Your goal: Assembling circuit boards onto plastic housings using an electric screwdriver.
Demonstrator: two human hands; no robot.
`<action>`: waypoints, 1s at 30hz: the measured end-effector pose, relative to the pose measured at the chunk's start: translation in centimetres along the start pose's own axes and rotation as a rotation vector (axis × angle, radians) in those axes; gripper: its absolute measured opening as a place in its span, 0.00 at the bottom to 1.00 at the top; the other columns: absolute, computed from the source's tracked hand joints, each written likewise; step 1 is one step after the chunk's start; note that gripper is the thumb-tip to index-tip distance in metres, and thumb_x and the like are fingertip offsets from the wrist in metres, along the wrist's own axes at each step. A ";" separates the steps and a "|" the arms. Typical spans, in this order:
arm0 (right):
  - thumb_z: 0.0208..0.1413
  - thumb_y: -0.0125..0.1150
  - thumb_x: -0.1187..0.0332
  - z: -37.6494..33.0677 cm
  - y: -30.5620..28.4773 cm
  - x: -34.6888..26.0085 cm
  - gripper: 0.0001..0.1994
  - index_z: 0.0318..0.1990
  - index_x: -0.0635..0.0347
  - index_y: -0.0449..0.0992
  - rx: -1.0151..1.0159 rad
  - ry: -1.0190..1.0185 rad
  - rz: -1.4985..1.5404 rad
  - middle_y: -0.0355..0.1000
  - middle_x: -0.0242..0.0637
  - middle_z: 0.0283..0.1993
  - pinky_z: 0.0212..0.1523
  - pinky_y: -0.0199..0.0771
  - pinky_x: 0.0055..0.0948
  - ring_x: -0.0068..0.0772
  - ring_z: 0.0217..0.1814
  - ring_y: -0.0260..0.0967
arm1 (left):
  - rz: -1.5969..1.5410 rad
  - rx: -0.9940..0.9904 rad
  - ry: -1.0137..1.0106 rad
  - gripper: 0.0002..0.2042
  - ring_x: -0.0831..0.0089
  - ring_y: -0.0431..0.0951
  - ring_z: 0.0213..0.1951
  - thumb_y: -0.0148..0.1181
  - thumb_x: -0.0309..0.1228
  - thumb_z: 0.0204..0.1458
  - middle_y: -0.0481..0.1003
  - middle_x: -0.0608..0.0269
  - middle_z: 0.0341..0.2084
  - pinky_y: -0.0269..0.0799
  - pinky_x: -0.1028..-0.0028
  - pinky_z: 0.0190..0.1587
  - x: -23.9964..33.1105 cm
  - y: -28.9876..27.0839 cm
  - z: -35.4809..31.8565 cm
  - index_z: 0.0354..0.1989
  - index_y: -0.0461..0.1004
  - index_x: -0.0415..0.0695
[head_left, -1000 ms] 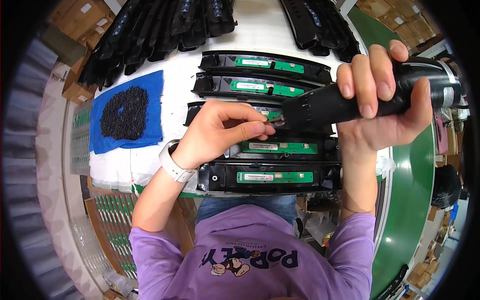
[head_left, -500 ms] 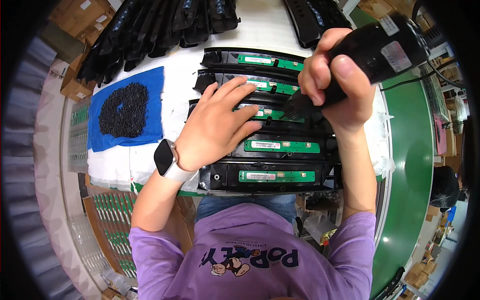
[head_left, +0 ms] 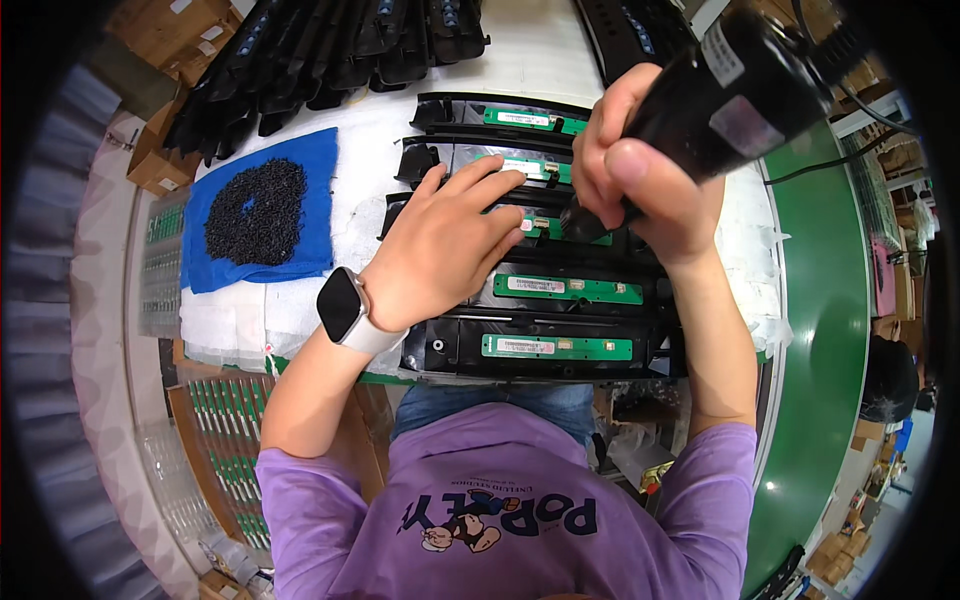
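Cardboard boxes (head_left: 160, 42), probably a grey curtain (head_left: 62, 290).

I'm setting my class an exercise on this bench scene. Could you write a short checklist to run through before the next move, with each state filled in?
1. Power screwdriver held firmly: ok, the right hand is wrapped around it.
2. Left hand away from the screwdriver's tip: ok, a gap shows between its fingers and the tip.
3. Tip seated on a screw: cannot tell, that spot is too dark.
4. Middle green board in full view: not ok, the left hand and the screwdriver cover parts of it.
5. Pile of small black pieces on the blue cloth: ok, the pile lies within its edges.
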State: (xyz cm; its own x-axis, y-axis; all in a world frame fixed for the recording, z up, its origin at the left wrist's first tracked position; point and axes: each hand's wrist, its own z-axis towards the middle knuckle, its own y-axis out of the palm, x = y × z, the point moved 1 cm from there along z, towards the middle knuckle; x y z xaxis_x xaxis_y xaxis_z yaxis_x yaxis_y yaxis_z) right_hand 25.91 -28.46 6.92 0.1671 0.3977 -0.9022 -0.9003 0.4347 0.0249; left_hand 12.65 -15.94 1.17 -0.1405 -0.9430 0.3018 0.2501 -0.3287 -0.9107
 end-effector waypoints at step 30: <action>0.48 0.58 0.58 -2.0 -3.0 -3.2 0.22 0.44 0.63 0.61 -0.127 -0.290 0.324 0.60 0.29 0.21 0.21 0.60 0.24 0.20 0.14 0.57 | 0.251 0.509 -0.218 0.08 0.58 0.73 0.37 0.60 0.29 0.45 0.74 0.57 0.31 0.69 0.65 0.40 -3.0 -4.8 -3.4 0.34 0.75 0.42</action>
State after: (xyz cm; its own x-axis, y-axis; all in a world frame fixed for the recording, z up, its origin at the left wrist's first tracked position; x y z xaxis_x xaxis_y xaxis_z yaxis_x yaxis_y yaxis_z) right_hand 27.21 -32.67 8.89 -0.0423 0.7147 -0.6981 -0.9638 0.1550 0.2171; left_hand 8.56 -11.29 3.69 0.1682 -0.9663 0.1949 0.6846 -0.0278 -0.7284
